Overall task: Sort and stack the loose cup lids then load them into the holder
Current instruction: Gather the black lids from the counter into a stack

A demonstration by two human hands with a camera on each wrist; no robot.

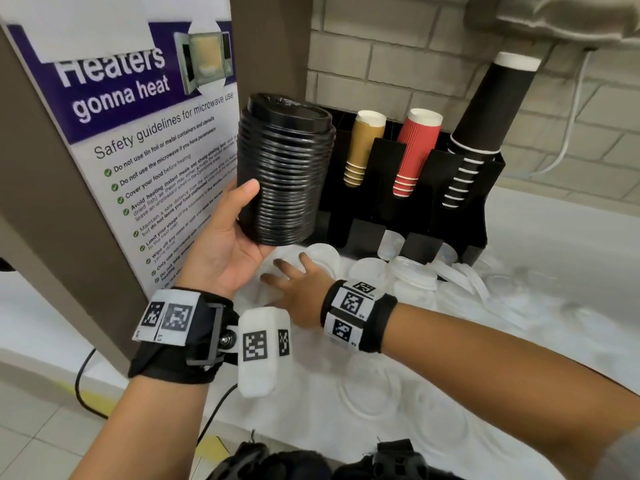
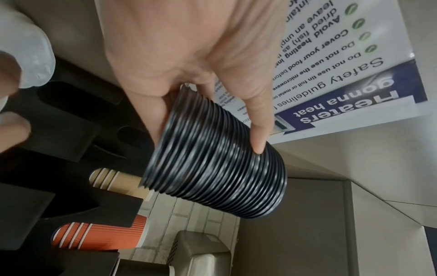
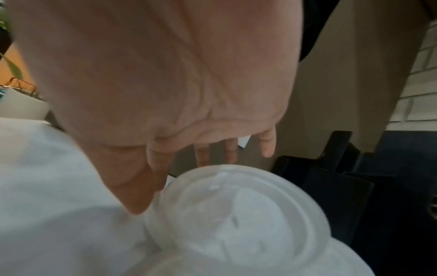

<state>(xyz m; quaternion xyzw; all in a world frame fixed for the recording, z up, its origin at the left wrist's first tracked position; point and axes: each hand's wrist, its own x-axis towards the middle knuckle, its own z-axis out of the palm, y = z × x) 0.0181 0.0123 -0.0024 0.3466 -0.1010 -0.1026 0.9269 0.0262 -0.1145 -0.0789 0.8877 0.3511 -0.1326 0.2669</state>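
White countertop (image 1: pixel 540 341) runs below a pale brick wall, with a microwave safety poster (image 1: pixel 138 133) on the left and a black holder (image 1: pixel 408 202) at the far side, its upper slots carrying tan, red and black paper cups. Loose translucent lids (image 1: pixel 398 282) lie scattered over the counter in front of the holder, some nested, some single (they nearly vanish against the white surface).

Raised at the left, the left hand (image 1: pixel 225 237) grips a tall stack of black lids (image 1: pixel 284 171), thumb on the near side and fingers curled round the far side, low on the column. Such a stack is probably light but loosely nested, so it could bend or shed lids if tipped; supporting it from underneath as well as the side looks safest.

Palm down, the right hand (image 1: pixel 298 289) has its fingers spread and straight over a clear lid (image 3: pixel 236 214), gripping nothing. Thin lids like these likely flex and slide, so pinching the rim should serve better than pressing the flat top.
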